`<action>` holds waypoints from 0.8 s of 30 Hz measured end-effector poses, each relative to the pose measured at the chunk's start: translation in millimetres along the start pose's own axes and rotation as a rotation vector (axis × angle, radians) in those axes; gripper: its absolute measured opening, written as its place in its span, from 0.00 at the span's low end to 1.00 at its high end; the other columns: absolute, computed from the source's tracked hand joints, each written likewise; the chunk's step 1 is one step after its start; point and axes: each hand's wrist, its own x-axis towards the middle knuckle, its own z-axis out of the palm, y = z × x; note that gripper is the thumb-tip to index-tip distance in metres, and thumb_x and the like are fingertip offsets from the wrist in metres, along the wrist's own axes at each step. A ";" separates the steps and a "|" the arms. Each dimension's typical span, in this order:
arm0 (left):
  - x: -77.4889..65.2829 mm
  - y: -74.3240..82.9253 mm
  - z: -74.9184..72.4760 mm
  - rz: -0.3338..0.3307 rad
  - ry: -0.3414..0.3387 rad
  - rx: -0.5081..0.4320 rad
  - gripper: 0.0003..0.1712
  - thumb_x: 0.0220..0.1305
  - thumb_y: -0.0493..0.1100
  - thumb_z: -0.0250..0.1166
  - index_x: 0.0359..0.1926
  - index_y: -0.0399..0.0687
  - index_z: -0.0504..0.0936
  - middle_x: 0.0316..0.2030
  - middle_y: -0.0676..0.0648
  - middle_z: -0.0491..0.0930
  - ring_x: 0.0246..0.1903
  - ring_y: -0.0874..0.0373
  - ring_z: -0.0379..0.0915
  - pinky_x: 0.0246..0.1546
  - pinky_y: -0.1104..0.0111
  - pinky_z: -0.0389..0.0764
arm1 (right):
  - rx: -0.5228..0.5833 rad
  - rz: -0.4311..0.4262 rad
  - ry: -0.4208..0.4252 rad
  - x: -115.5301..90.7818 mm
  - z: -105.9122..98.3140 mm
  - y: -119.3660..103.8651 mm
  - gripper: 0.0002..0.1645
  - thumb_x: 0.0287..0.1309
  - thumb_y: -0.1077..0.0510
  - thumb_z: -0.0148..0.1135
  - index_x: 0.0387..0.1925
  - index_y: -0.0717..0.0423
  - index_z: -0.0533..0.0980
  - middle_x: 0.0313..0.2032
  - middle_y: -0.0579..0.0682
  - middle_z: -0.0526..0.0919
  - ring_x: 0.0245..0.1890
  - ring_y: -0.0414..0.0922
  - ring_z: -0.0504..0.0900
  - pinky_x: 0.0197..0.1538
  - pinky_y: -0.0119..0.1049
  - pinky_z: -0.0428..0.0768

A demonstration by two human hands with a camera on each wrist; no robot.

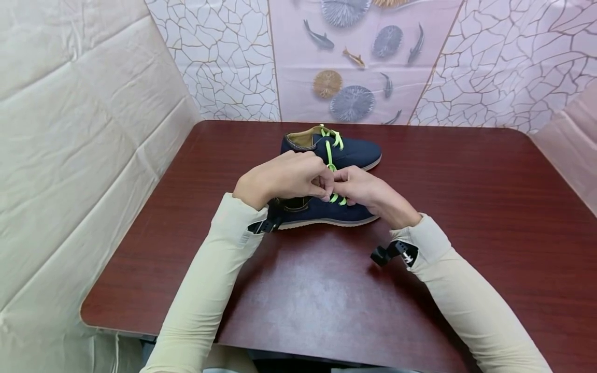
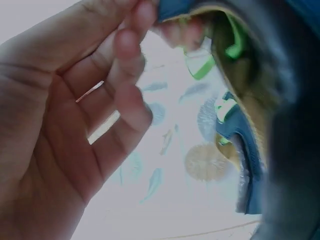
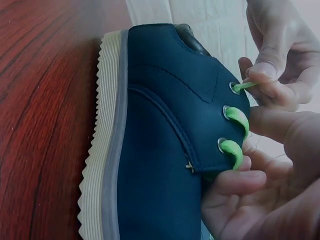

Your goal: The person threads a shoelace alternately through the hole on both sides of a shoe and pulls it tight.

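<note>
Two dark blue lace-up shoes lie on the table, one behind the other, toes pointing right. The near shoe (image 1: 322, 213) has bright green laces. At its top eyelet, my left hand (image 1: 291, 176) pinches the green shoelace (image 3: 245, 85) between thumb and forefinger, its other fingers loosely bent. My right hand (image 1: 368, 191) grips the lacing edge of the near shoe with bent fingers, partly behind the flap. Below the top eyelet, green lace loops (image 3: 231, 147) come out of two lower eyelets. Close to the left palm stands the shoe's opening (image 2: 245, 75).
The far shoe (image 1: 361, 151) stands just behind the hands, also green-laced, with a loose lace strand (image 1: 329, 153) across its side. The reddish-brown table (image 1: 466, 197) ends at a patterned backdrop (image 1: 233, 62). A pale cloth (image 1: 88, 145) hangs on the left.
</note>
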 end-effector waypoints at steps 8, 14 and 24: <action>-6.0 -1.0 -5.8 0.066 0.020 -0.088 0.09 0.75 0.45 0.68 0.35 0.60 0.89 0.33 0.60 0.86 0.38 0.70 0.79 0.46 0.67 0.79 | 0.015 0.000 0.087 -3.4 2.9 -2.5 0.18 0.79 0.55 0.53 0.51 0.65 0.83 0.15 0.39 0.61 0.16 0.36 0.58 0.25 0.29 0.62; -16.9 0.4 -16.3 0.137 0.092 -0.168 0.06 0.73 0.44 0.70 0.36 0.54 0.89 0.34 0.55 0.88 0.37 0.70 0.81 0.45 0.70 0.81 | 0.064 0.008 0.151 -1.5 5.1 -2.2 0.14 0.75 0.58 0.54 0.37 0.59 0.83 0.15 0.39 0.64 0.17 0.36 0.58 0.24 0.29 0.61; -41.7 9.5 -34.5 0.217 0.233 -0.248 0.02 0.69 0.44 0.74 0.37 0.54 0.90 0.32 0.59 0.86 0.36 0.67 0.80 0.41 0.66 0.80 | 0.077 -0.008 0.142 -4.4 8.4 -6.2 0.18 0.73 0.57 0.57 0.25 0.58 0.76 0.17 0.41 0.63 0.17 0.37 0.54 0.23 0.29 0.55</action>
